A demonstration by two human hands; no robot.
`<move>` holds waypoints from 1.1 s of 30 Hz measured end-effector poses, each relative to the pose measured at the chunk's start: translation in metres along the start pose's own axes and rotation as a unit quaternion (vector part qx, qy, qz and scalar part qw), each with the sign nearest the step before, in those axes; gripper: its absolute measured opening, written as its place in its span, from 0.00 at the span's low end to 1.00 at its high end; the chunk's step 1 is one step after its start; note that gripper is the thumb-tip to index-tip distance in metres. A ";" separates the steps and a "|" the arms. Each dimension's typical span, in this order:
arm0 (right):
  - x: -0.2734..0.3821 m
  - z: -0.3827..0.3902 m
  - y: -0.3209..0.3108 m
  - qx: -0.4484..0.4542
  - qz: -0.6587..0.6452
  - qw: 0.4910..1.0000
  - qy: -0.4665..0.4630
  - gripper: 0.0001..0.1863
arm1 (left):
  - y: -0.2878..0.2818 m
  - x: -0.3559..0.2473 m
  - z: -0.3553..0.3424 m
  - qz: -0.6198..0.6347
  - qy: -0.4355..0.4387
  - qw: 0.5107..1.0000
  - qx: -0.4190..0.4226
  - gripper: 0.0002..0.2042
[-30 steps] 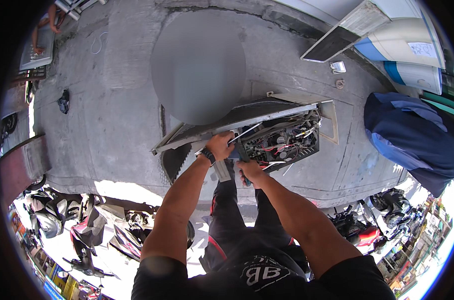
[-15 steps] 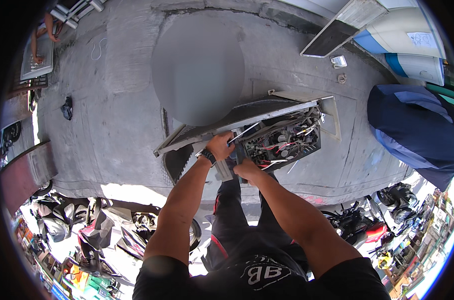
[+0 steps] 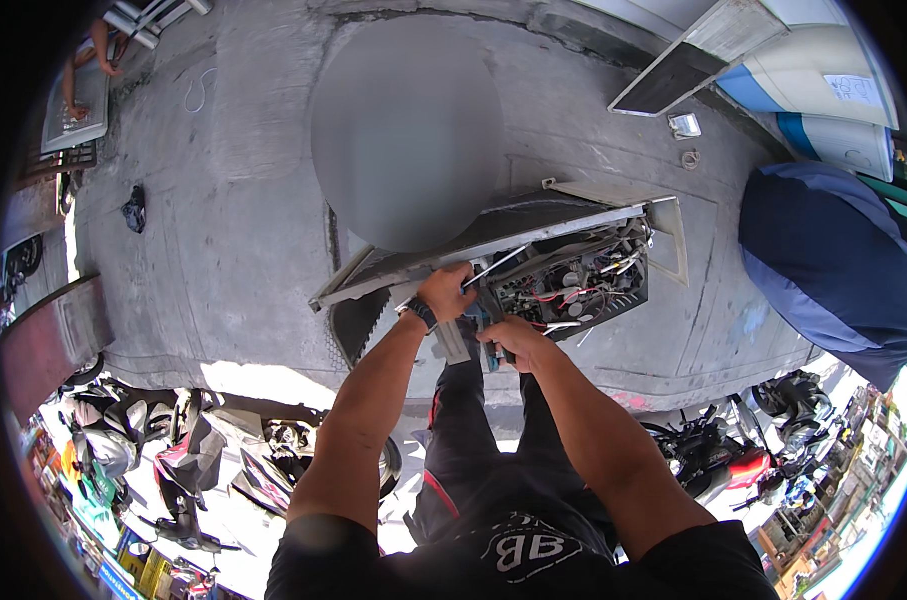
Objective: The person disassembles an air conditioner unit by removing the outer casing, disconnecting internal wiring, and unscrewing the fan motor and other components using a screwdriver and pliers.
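Note:
An opened metal appliance casing [image 3: 413, 275] stands on the ground in front of me. Wires and electronic parts fill its dark tray [image 3: 573, 290] on the right. My left hand [image 3: 445, 292] is closed at the near edge of the casing, a dark watch on its wrist; what its fingers hold is hidden. A thin pale rod [image 3: 498, 264] slants up and right from those fingers. My right hand [image 3: 518, 342] is closed around a dark tool with a teal part [image 3: 491, 357], just left of the tray. A flat grey metal strip [image 3: 451, 342] hangs below my left hand.
A covered dark blue bulk [image 3: 823, 260] stands on the right. Parked motorcycles [image 3: 193, 450] line the near side behind me. A metal panel [image 3: 673, 75] leans at the far right. At the far left another person's hands [image 3: 78, 105] rest on a pale panel.
My right hand has shifted slightly right, and more of the dark and teal tool shows below it. My left hand stays at the casing edge.

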State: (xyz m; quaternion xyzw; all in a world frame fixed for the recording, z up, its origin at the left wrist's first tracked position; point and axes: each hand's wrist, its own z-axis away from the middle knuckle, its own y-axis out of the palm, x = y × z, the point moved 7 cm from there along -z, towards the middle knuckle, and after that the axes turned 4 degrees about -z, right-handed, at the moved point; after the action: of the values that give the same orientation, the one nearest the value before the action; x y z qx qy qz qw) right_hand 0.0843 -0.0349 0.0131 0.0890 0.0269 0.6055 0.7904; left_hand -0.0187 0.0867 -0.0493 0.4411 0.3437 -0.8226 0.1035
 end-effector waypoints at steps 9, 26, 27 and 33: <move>-0.010 -0.010 0.005 -0.067 0.012 0.997 -0.023 0.17 | 0.006 0.010 0.001 -0.028 -0.005 0.999 -0.020 0.10; -0.021 -0.028 -0.027 -0.075 0.086 0.993 0.000 0.05 | 0.003 -0.001 0.000 0.018 0.016 1.000 0.009 0.09; -0.020 -0.029 -0.024 -0.077 0.077 0.994 -0.013 0.05 | 0.000 -0.001 0.001 0.001 0.035 0.999 -0.016 0.09; -0.027 -0.033 -0.012 -0.092 -0.023 0.995 0.001 0.06 | 0.004 0.004 0.002 0.006 0.032 0.999 -0.013 0.10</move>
State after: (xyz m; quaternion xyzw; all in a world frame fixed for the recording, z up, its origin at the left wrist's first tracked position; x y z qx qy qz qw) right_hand 0.0833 -0.0603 -0.0234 0.0148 -0.0262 0.5872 0.8089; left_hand -0.0209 0.0824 -0.0540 0.4681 0.3549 -0.8026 0.1034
